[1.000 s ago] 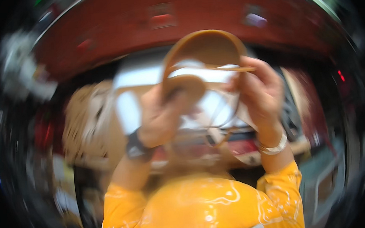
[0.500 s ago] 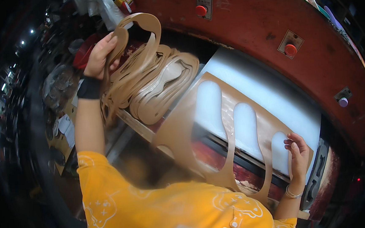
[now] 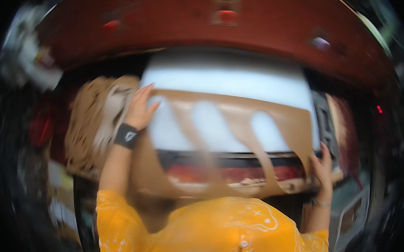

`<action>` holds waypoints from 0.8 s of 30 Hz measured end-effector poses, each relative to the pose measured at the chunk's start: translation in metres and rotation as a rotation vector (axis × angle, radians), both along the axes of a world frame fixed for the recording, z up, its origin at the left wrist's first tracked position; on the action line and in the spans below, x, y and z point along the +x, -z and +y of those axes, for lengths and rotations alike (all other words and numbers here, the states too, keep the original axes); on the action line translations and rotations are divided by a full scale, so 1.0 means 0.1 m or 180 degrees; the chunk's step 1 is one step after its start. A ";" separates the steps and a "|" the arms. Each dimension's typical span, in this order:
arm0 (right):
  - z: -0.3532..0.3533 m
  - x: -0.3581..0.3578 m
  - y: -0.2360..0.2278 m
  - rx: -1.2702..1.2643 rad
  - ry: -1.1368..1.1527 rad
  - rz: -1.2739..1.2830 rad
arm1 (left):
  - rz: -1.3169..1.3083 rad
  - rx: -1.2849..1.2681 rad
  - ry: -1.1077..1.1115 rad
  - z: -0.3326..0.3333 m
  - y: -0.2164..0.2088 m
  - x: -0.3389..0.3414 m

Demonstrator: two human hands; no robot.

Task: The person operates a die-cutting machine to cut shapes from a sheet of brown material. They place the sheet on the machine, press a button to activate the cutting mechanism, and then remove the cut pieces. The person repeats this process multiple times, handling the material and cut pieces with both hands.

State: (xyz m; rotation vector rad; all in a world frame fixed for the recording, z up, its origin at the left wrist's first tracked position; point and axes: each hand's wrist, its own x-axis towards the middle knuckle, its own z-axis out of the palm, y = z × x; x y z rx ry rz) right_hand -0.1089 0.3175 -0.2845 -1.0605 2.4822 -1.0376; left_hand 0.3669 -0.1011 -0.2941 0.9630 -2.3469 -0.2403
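Observation:
A tan sheet (image 3: 290, 120) with several sole-shaped holes lies partly on a white board (image 3: 235, 72), its near part hanging past the board's front edge toward me. My left hand (image 3: 140, 109) is at the sheet's far left corner, fingers stretched and apart, with nothing in them. At the sheet's right edge is my right hand (image 3: 323, 168), thumb and fingers apart; blur hides whether it touches the sheet. Left of the sheet, beside my left hand, lies a heap of tan sole-shaped pieces (image 3: 87, 120), with a paler piece among them.
A dark red machine beam (image 3: 171, 25) spans the far side, carrying a red push button (image 3: 226, 16) and a pale purple one (image 3: 321, 42). A grey slotted part (image 3: 324, 117) stands right of the board. White plastic bags (image 3: 30, 53) hang at the far left.
My left hand has let go of a tan sole-shaped piece over the heap and moved right to the sheet's corner. My right hand has moved down along its right edge. The view has turned.

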 end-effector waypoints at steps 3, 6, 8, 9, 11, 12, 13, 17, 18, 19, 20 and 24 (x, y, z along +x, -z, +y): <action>-0.18 0.30 0.04 -0.0560 0.0231 0.0157 | -0.0533 -0.0410 0.0269 -0.41 0.13 -0.21; -0.37 0.45 -0.13 -0.0430 0.0577 -0.0001 | -0.0808 0.0485 -0.0051 -0.92 -0.02 -0.27; -0.45 0.43 -0.26 -0.0641 0.0454 -0.0793 | -0.1079 0.0611 0.0109 -1.21 -0.23 -0.45; -0.42 0.41 -0.32 -0.0566 0.0041 -0.0769 | -0.1932 0.0255 0.0196 -1.41 -0.41 -0.59; -0.33 0.45 -0.37 -0.0451 0.0308 -0.0866 | -0.2668 0.0388 0.0400 -1.63 -0.68 -0.87; -0.26 0.50 -0.37 -0.0503 0.0316 -0.0859 | -0.2170 0.0275 0.1148 -1.71 -0.82 -0.99; -0.18 0.55 -0.36 -0.0560 0.0402 -0.0863 | -0.1894 -0.0563 0.1375 -1.74 -0.92 -1.16; 0.29 1.44 -0.12 -0.0910 0.1281 -0.0806 | -0.1027 0.1843 0.2039 -1.47 -1.30 -1.73; 0.39 1.71 -0.09 -0.0811 0.1598 -0.0926 | -0.1113 0.1862 0.2342 -1.35 -1.42 -1.85; 0.48 1.90 -0.04 -0.0749 0.1853 -0.1018 | -0.1179 0.1930 0.2605 -1.23 -1.53 -2.01; 0.53 2.07 -0.01 -0.0614 0.2125 -0.0828 | -0.1216 0.2018 0.2829 -1.10 -1.63 -2.15; 0.85 2.71 0.10 -0.1184 0.3740 -0.0589 | -0.0376 0.0966 0.3872 -0.54 -1.94 -2.82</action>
